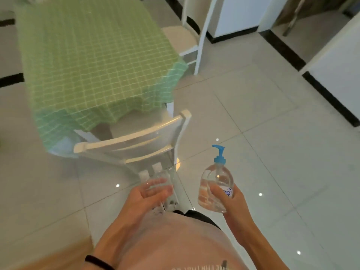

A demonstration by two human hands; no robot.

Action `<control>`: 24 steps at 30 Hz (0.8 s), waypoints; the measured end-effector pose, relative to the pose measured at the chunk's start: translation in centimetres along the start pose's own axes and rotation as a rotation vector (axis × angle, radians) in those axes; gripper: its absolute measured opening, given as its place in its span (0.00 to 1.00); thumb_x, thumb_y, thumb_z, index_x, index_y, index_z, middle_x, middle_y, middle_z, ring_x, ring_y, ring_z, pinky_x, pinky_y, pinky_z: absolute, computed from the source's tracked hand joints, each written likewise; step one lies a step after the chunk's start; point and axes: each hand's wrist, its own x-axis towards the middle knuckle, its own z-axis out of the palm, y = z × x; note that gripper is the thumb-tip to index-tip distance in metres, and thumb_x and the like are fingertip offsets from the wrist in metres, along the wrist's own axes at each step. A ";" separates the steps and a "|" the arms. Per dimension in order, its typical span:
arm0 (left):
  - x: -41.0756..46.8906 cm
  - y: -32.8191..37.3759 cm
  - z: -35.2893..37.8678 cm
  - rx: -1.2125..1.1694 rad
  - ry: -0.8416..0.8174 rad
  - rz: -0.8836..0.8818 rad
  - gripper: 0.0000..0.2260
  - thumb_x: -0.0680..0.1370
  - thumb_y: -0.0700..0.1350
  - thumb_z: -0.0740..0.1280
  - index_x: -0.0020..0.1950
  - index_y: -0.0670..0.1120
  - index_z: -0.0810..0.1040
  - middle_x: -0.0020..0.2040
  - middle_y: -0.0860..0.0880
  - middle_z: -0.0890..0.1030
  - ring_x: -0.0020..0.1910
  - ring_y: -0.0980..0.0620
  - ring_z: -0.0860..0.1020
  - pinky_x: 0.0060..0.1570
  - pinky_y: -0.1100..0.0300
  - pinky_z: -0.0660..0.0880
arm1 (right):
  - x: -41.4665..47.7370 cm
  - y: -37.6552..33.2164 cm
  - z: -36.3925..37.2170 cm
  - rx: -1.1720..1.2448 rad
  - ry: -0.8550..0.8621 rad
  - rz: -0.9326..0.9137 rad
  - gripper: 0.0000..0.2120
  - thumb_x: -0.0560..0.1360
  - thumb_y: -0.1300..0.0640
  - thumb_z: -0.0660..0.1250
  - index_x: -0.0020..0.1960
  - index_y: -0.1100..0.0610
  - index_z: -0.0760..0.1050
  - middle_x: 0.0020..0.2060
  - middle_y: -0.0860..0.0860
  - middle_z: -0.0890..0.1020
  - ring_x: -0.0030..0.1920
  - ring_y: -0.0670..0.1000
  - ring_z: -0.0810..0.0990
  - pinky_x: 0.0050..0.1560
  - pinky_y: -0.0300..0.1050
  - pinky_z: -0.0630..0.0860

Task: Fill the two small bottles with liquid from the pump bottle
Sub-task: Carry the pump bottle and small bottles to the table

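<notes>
right hand (230, 202) wrapped round pump bottle (215, 184), upright, blue pump on top. left hand (149, 194) clutching two small bottles (158, 175), kinda blurry. green-clothed bench (93, 55) ahead, white chair (136, 142) tucked in.

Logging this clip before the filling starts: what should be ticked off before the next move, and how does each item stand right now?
1. Pump bottle secured: ok, the right hand grips its lower body and the pump points up.
2. Liquid available: ok, clear liquid seems to sit in its lower part.
3. Small bottles in hand: ok, the left hand holds them.
4. Small bottles opened: cannot tell, they are too blurred.
5. Surface to work on: ok, the table with a green checked cloth stands ahead.
6. Free way to it: not ok, the white chair stands between the person and the table.
</notes>
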 end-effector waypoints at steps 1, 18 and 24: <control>1.0 0.8 1.0 0.049 -0.045 -0.003 0.19 0.71 0.51 0.81 0.61 0.56 0.84 0.57 0.50 0.88 0.58 0.51 0.86 0.58 0.54 0.80 | -0.2 0.1 -1.2 0.028 0.055 0.001 0.43 0.62 0.37 0.78 0.75 0.49 0.74 0.60 0.56 0.86 0.56 0.57 0.88 0.61 0.58 0.83; 17.6 11.8 8.1 0.267 -0.389 -0.093 0.20 0.72 0.47 0.81 0.62 0.49 0.82 0.56 0.49 0.88 0.58 0.50 0.85 0.55 0.59 0.78 | 6.5 -3.3 -4.7 0.251 0.479 0.137 0.42 0.59 0.36 0.82 0.69 0.49 0.78 0.53 0.53 0.89 0.56 0.57 0.88 0.62 0.63 0.82; 22.0 16.1 8.7 0.360 -0.460 -0.103 0.20 0.72 0.44 0.79 0.63 0.48 0.82 0.57 0.50 0.88 0.60 0.51 0.85 0.61 0.54 0.79 | 12.1 -7.6 -3.8 0.240 0.437 0.076 0.34 0.64 0.40 0.78 0.67 0.49 0.80 0.52 0.54 0.89 0.53 0.56 0.89 0.57 0.56 0.84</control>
